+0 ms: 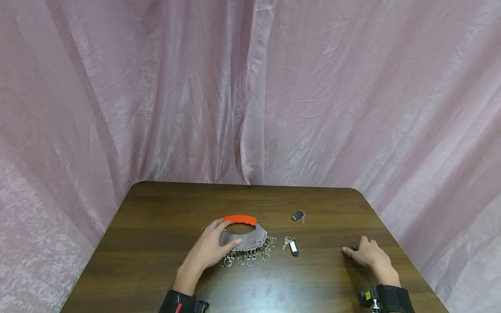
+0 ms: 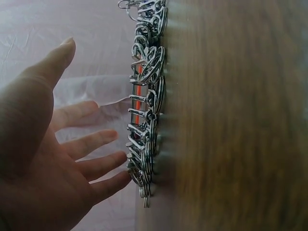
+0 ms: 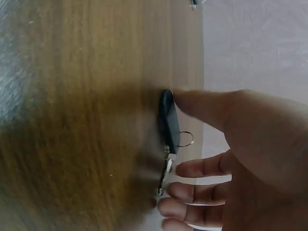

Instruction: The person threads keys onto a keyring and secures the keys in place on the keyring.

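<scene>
A large key-ring holder lies on the table: a curved metal plate (image 1: pixel 248 241), an orange grip (image 1: pixel 243 218) along its far side, and many small split rings (image 1: pixel 249 261) around its edge. My left hand (image 1: pixel 209 248) reaches over the holder's left side with spread fingers; in the left wrist view its fingertips are right at the rings. On the right, my right hand (image 1: pixel 369 254) is low over the table at a black key tag (image 3: pixel 168 120) with a small ring and a key (image 3: pixel 166 174). Its thumb touches the tag's end; the relaxed fingers are near the key.
Two more tagged keys lie between the hands: a black tag (image 1: pixel 297 215) with a key farther back, and a black-and-white tag (image 1: pixel 294 248) with a key right of the holder. Behind the brown wooden table (image 1: pixel 164 204) hangs a pink curtain (image 1: pixel 313 108).
</scene>
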The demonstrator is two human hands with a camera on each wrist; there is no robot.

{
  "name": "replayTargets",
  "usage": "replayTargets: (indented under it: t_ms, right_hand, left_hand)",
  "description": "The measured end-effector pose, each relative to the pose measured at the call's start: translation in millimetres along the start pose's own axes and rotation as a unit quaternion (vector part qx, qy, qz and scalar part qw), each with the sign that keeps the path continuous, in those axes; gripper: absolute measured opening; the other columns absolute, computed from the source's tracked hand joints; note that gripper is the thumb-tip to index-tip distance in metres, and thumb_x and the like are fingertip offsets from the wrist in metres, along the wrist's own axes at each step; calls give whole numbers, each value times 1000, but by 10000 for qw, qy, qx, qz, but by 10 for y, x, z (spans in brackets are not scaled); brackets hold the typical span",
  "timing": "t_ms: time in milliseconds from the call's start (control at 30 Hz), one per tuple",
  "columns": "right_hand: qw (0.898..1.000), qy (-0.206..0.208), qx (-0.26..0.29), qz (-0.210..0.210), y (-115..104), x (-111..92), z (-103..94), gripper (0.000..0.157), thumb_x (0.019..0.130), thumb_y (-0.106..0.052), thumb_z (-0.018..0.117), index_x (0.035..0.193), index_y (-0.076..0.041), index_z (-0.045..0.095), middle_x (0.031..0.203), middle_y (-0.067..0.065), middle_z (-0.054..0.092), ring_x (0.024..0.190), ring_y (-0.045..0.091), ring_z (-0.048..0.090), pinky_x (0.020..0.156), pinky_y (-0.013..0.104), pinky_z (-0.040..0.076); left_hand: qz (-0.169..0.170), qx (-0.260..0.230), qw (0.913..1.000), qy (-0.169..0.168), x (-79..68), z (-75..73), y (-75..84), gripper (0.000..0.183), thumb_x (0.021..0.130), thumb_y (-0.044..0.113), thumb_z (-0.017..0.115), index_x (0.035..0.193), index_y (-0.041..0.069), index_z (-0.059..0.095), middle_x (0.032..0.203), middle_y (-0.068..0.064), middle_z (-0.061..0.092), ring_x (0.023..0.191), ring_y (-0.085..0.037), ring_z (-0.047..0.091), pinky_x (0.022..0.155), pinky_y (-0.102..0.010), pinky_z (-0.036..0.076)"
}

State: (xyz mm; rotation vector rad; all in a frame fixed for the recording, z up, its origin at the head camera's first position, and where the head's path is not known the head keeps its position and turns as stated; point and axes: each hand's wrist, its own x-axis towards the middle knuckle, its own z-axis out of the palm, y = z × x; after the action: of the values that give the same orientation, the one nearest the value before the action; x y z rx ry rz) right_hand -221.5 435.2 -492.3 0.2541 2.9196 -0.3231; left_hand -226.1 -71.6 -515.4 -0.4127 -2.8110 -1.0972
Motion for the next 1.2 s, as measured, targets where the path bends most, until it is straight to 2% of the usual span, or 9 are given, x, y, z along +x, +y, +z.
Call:
replayTargets:
  t_ms: [200,367,500,600,800,900,1067,1200]
  right_hand:
    - [9997,150,-30,-213,33,62,68,78,104,-40,63,131,29,41,124,49,50,118,66,53,93,68,49]
    - [9983,358,156,-428,13,89,77,55,102,-23,64,121,25,47,112,41,60,108,57,62,89,64,51]
    - [9969,525,319,-489,-11,92,73,42,100,-17,64,114,20,50,100,31,63,97,48,65,85,63,52]
    - [9958,624,420,-519,-12,89,86,37,99,-16,64,109,16,49,93,23,60,88,41,62,81,61,51]
    - [9914,894,686,-673,-23,94,141,26,97,-10,67,102,6,47,86,15,58,78,32,58,72,51,49]
    - [9896,967,763,-740,-28,94,167,23,97,-6,66,105,6,48,88,18,62,81,34,61,71,51,51]
    - [9874,1119,651,-910,-25,88,207,25,96,-2,65,115,12,57,101,28,69,93,43,68,77,57,54]
    - [9831,1343,622,-1078,-38,78,241,19,97,-2,64,112,9,63,102,26,71,95,46,69,80,60,54]
  left_hand:
    - [65,-32,10000,22,7,11,-18,78,94,60,74,152,10,57,159,-19,48,145,-40,47,114,-61,40]
    - [101,-59,9999,57,9,14,-30,78,94,60,74,152,10,57,158,-19,48,144,-40,48,114,-61,41]
    - [94,-105,9999,61,6,5,-23,77,94,58,75,152,10,57,158,-19,49,144,-41,48,114,-62,41]
    - [69,-108,9999,39,5,0,-18,77,94,58,75,152,10,57,158,-19,49,143,-41,48,114,-62,41]
    - [5,-63,10000,-3,9,0,-24,78,94,60,74,152,10,57,157,-19,49,143,-42,48,113,-63,41]
    - [3,-61,10000,-23,10,5,-31,79,94,61,74,152,10,57,157,-19,49,143,-42,48,113,-63,40]
    - [2,-81,10000,-42,6,14,-35,78,94,61,74,151,10,57,157,-20,49,143,-42,48,114,-62,40]
    - [12,-88,10000,-39,9,13,-29,78,94,60,74,151,9,57,156,-20,50,143,-42,49,113,-62,41]
